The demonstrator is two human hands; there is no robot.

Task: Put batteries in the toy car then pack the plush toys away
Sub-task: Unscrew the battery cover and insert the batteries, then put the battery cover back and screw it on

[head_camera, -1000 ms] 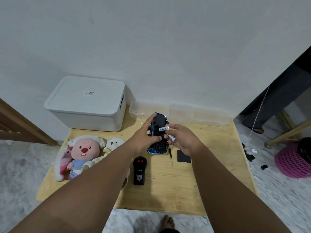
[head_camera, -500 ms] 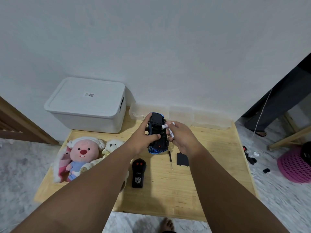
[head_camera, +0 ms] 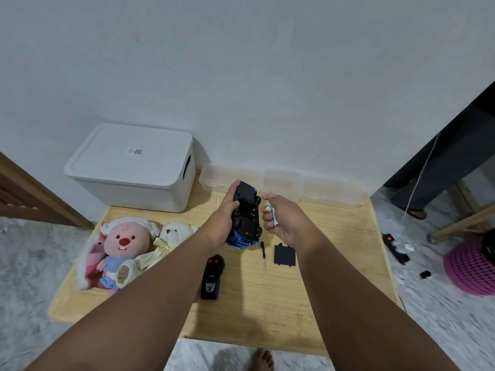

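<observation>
My left hand (head_camera: 226, 212) grips the blue toy car (head_camera: 246, 215) upside down above the wooden table (head_camera: 267, 303), its black underside facing up. Just right of the car, my right hand (head_camera: 284, 220) holds white batteries (head_camera: 272, 214) in its curled fingers. The black battery cover (head_camera: 285, 255) and a small screwdriver (head_camera: 263, 254) lie on the table below the hands. A pink plush toy (head_camera: 120, 247) and a cream bear plush (head_camera: 171, 236) lie at the table's left side.
A white lidded storage box (head_camera: 134, 167) stands at the back left. Clear plastic cases (head_camera: 281, 186) line the wall behind the car. A black remote control (head_camera: 212, 277) lies near the middle. A pink basket (head_camera: 471, 269) and a power strip (head_camera: 395, 243) sit on the floor at right.
My right hand has drawn back from the car's underside to its right side, with batteries still in its fingers. The left hand keeps its grip on the car.
</observation>
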